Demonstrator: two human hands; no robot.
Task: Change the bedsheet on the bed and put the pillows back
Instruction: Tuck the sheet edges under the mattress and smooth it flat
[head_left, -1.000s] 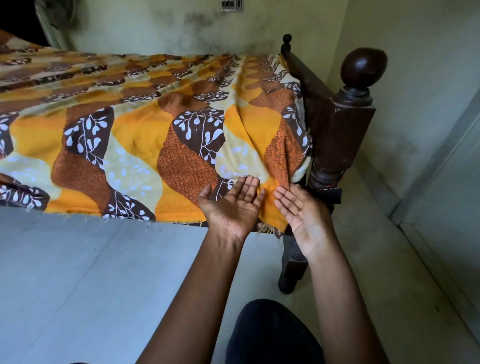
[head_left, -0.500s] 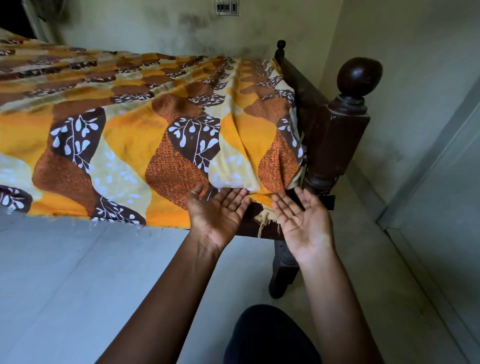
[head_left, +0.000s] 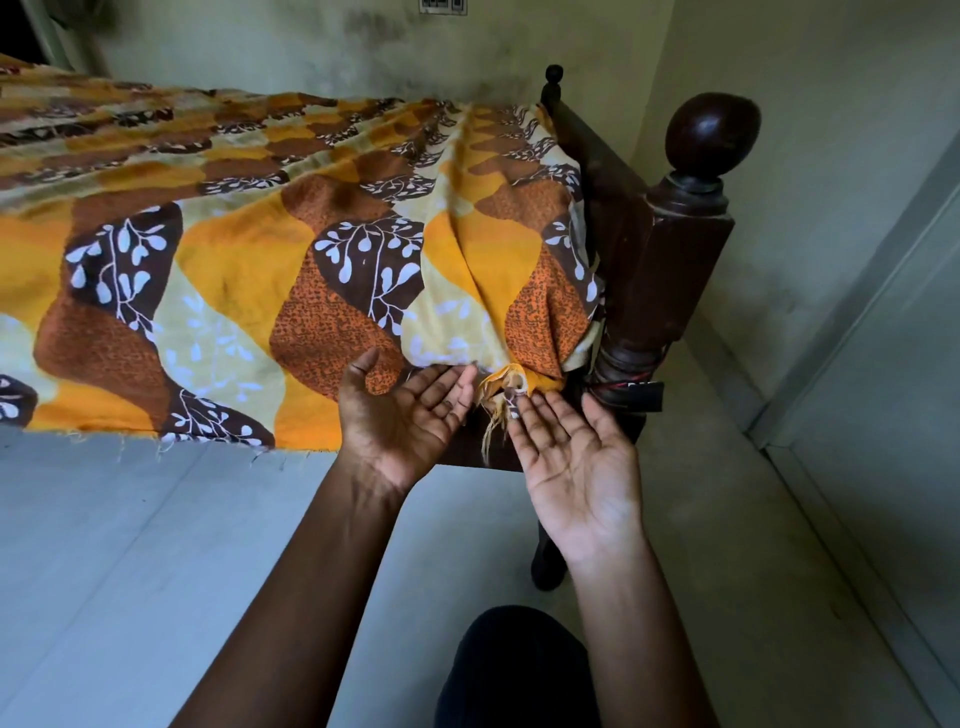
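Grey floor (head_left: 104, 545) and pale green walls surround a bed draped in an orange, yellow and brown leaf-print bedsheet (head_left: 234, 249). At its bunched, frayed corner the left hand (head_left: 405, 421) and right hand (head_left: 582, 462) lie palm-up, fingers straight, fingertips at the cloth. A dark wooden knob-topped bedpost (head_left: 670, 270) stands just beside them.

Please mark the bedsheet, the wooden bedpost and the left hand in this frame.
bedsheet (head_left: 524, 332), head view, on the gathered orange fold near the corner.
wooden bedpost (head_left: 675, 270), head view, on the square block below the round knob.
left hand (head_left: 400, 421), head view, on the upturned palm.
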